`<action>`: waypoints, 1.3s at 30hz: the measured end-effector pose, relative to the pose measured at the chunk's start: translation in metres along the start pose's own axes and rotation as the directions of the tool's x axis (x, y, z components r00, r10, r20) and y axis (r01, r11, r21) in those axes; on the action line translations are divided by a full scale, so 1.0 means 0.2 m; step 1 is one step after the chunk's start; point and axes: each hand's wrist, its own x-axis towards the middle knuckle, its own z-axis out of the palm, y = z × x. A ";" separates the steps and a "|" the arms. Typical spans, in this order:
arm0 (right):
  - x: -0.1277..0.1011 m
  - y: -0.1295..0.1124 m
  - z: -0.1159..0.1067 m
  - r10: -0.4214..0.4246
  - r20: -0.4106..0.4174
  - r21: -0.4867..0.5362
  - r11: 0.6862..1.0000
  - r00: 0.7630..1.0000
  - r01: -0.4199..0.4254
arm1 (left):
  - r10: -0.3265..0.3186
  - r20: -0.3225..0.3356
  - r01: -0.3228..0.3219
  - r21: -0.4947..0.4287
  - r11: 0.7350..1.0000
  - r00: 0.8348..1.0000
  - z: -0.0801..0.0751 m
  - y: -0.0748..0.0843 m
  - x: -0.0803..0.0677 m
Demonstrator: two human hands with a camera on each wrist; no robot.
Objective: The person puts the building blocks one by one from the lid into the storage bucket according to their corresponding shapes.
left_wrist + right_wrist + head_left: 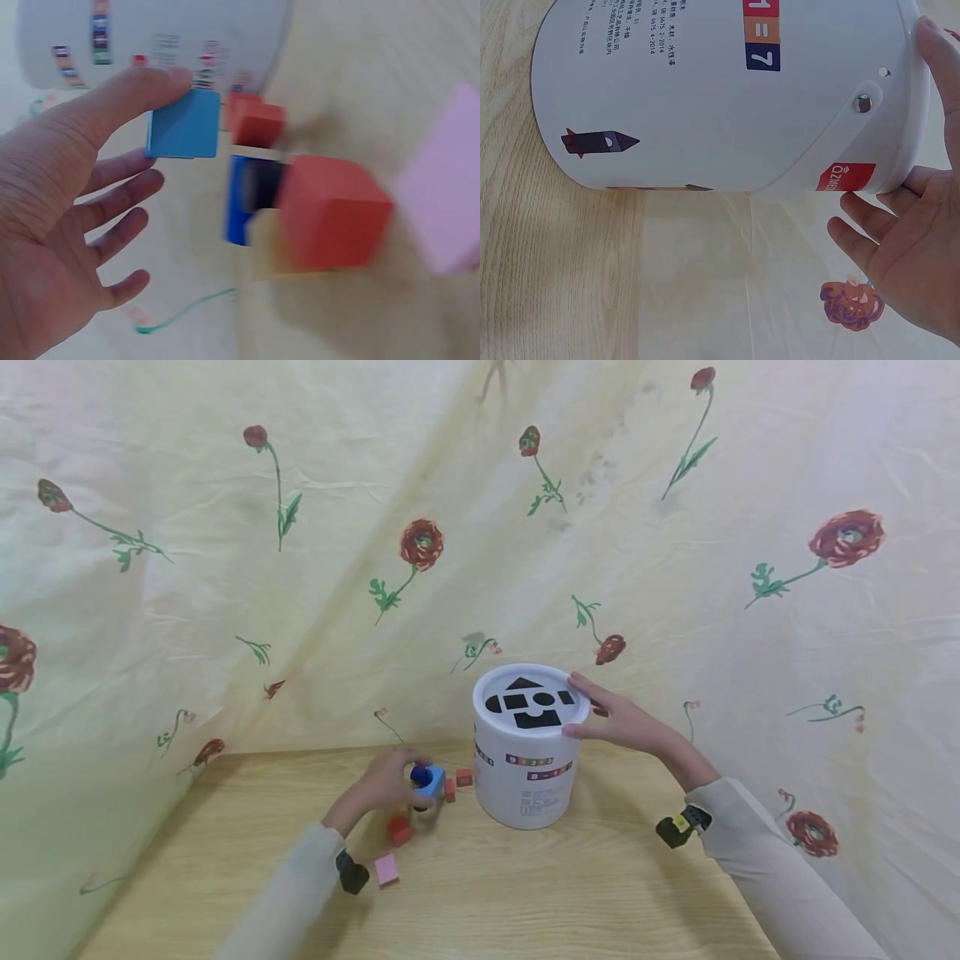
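Observation:
My left hand (386, 779) pinches a light blue block (184, 126) between thumb and index finger, its other fingers spread below. Beside it stand a dark blue block (238, 201), a blurred dark piece, a wooden-coloured block (267, 244) and a red block (337, 214). Two smaller red-orange blocks (464, 777) lie between this hand and a white bucket (525, 785). The bucket stands upright, its lid (495, 681) pierced by shaped holes. At the lid's right rim my right hand (618, 720) grips the bucket, thumb on the near side and fingers on the far side.
A pink block (387, 870) lies on the wooden table (570, 893), nearer than the other blocks. Behind the table hangs a flowered cloth (322, 593), close behind the bucket. The bucket's white handle (817, 150) hangs against its side.

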 end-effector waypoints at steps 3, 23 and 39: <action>0.00 0.00 0.00 -0.001 -0.001 -0.005 1.000 1.000 0.001 | 0.036 0.011 -0.036 0.015 0.999 0.999 -0.07 0.04 0.02; -0.01 0.01 0.00 0.000 -0.009 -0.017 1.000 1.000 0.000 | 0.269 0.001 -0.269 0.033 0.963 0.963 -0.49 0.48 0.10; -0.01 0.00 0.01 0.008 0.005 0.012 1.000 1.000 -0.008 | 0.336 0.036 -0.338 0.083 0.938 0.941 -0.48 0.82 0.29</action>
